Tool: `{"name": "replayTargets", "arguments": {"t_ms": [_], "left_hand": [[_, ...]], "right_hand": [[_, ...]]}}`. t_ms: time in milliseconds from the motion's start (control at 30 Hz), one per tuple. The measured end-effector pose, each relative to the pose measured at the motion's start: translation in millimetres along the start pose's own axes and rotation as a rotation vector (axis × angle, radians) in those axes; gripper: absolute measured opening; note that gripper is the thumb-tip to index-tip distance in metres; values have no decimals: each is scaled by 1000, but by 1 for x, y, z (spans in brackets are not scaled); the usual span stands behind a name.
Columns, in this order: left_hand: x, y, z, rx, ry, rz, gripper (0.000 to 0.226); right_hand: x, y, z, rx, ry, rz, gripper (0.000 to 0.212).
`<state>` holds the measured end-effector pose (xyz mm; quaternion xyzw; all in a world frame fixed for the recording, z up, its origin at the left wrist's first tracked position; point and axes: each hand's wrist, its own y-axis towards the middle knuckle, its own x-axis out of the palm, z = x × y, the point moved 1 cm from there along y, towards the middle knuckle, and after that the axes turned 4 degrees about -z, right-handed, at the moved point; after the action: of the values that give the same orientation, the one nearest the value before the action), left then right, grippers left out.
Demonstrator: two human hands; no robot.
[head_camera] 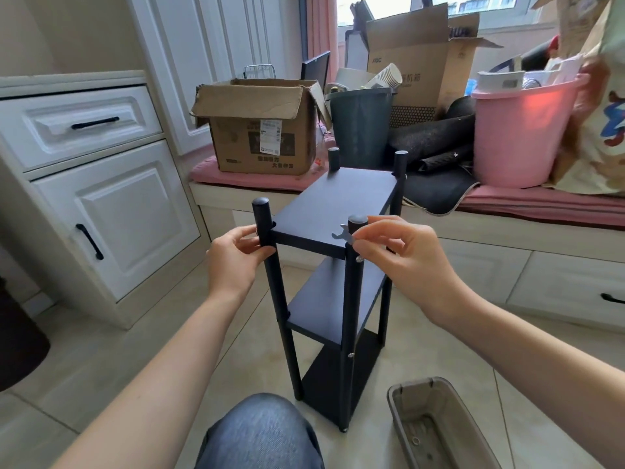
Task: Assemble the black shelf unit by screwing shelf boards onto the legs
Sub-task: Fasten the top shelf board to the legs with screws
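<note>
The black shelf unit (333, 282) stands upright on the floor between both hands, left hand (233, 255) gripping the near-left leg (267, 262) while right hand (402, 252) pinches a small wrench (342, 235) just above the near-right leg's screw (359, 259).

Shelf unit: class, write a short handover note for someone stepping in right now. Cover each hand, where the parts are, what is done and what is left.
Left hand: fingers grip the near left leg at the top shelf board.
Right hand: pinches a small flat wrench beside the near right leg.
Shelf unit stands upright on the floor; top, middle and bottom boards sit between four legs.
A screw on the near right leg just under the top board looks untightened.
Left: tighten it, check the other joints. Grey tray at right holds small hardware.
</note>
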<state>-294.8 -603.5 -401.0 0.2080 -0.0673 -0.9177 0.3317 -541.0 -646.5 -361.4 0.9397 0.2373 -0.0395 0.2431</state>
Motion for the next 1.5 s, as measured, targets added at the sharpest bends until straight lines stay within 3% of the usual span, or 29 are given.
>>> {"name": "replayTargets", "arguments": {"t_ms": [267, 367, 433, 500, 567, 633, 867, 1200, 1500], "left_hand": [[0, -17, 10, -42, -69, 188, 66], [-2, -42, 34, -22, -152, 349, 51], [6, -59, 50, 3, -148, 286, 33], [24, -74, 59, -18, -127, 63, 26], [44, -84, 63, -23, -82, -121, 33], [59, -89, 66, 1, -23, -180, 43], [84, -83, 69, -8, -90, -290, 60], [74, -74, 45, 36, -245, -202, 46], [67, -73, 36, -35, -451, -186, 52]], "right_hand": [[-6, 3, 4, 92, 117, 84, 18], [-19, 0, 11, 103, 78, 160, 10], [-29, -6, 20, 132, 19, 220, 8], [-38, -11, 32, 194, -75, 249, 9], [-44, -15, 44, 257, -171, 225, 9], [-47, -16, 51, 291, -242, 177, 9], [-37, -14, 59, 354, -248, 107, 7], [-15, -3, 58, 400, -94, 70, 11], [7, 3, 45, 334, 54, 7, 5]]}}
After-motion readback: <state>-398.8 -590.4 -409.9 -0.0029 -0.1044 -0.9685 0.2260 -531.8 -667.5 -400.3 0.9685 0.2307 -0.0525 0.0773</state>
